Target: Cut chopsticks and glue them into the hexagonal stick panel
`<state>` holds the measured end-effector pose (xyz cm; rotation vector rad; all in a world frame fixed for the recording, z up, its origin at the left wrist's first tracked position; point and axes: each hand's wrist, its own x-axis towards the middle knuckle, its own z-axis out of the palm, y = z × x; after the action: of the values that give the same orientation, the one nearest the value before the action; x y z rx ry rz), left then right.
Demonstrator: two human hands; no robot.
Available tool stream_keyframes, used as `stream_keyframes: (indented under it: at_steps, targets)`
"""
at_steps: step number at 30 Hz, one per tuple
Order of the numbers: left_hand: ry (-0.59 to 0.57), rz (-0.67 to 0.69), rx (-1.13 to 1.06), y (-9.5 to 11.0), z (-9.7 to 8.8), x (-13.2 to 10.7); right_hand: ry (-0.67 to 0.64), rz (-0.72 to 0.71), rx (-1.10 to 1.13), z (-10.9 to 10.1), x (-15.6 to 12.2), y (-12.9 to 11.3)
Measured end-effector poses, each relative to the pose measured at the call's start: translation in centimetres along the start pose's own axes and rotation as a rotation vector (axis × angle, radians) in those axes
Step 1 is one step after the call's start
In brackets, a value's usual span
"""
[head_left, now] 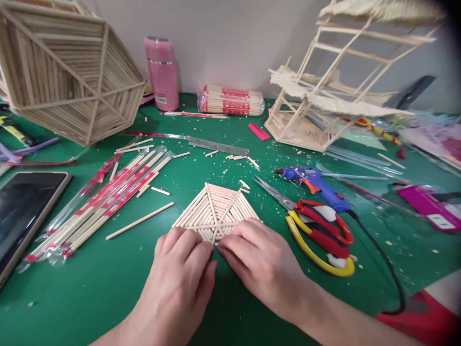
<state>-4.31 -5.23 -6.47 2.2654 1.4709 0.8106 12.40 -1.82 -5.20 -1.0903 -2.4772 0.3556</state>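
Note:
A many-sided panel of thin wooden sticks (226, 204) lies on the green table, its sticks laid in wedges between spokes that meet near the middle. Over its near left edge, my left hand (183, 274) is closed, fingers curled and pressed on the sticks. My right hand (266, 269) is closed at the near right edge, thumb and fingers pinched together; whatever is between those fingertips is hidden. Both hands cover much of the panel's near side. Right of it lie scissors with red and yellow handles (313, 230) and a blue glue gun (317, 185).
Wrapped chopsticks (108, 202) and a loose stick (140, 221) lie left, beside a phone (29, 206). Behind stand a large stick-built piece (65, 72), a pink bottle (163, 74), a chopstick pack (230, 101) and a stick frame (306, 110). The glue gun's black cord (385, 262) curves nearer.

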Motion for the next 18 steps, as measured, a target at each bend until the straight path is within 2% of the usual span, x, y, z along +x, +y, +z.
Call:
stream_keyframes:
  at_steps: [18]
  targets:
    - [-0.035,0.003,0.061,-0.10,-0.03,0.13,0.068,-0.027,-0.053,0.40,-0.11,0.07]
